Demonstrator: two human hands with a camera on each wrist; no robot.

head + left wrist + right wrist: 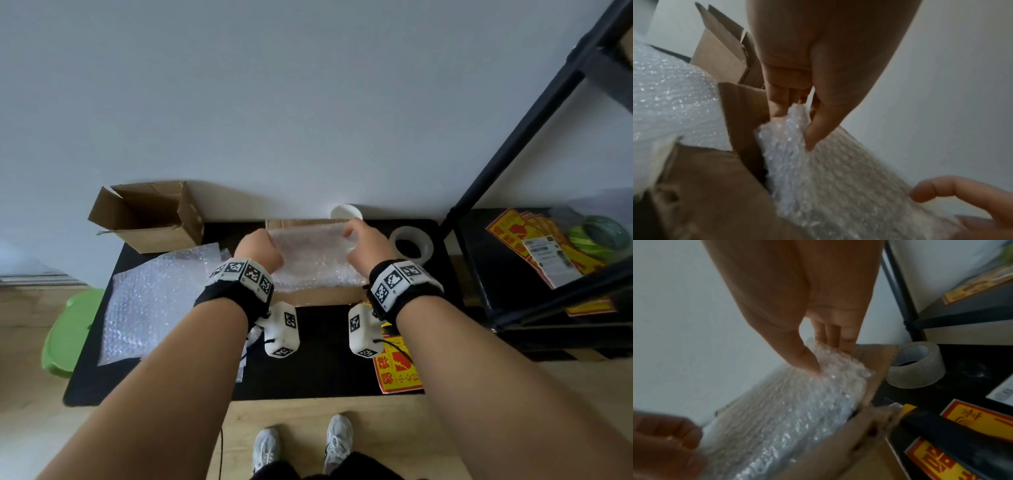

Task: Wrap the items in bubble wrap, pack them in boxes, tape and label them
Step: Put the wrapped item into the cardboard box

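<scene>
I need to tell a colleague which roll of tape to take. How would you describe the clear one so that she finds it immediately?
Start at the black mat against the white wall. At its far right corner, beside the black shelf post, lies the clear tape roll, flat, just right of the open box that both hands are packing. It is see-through with a dark hole, unlike the green roll on the shelf.

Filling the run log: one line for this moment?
step: packing | left hand: pinches bubble-wrapped bundle | right hand: pinches other end | bundle: in open box

A plain white wall filled twelve o'clock. A black shelving unit stood at three o'clock. Pale wood floor lay at six.
</scene>
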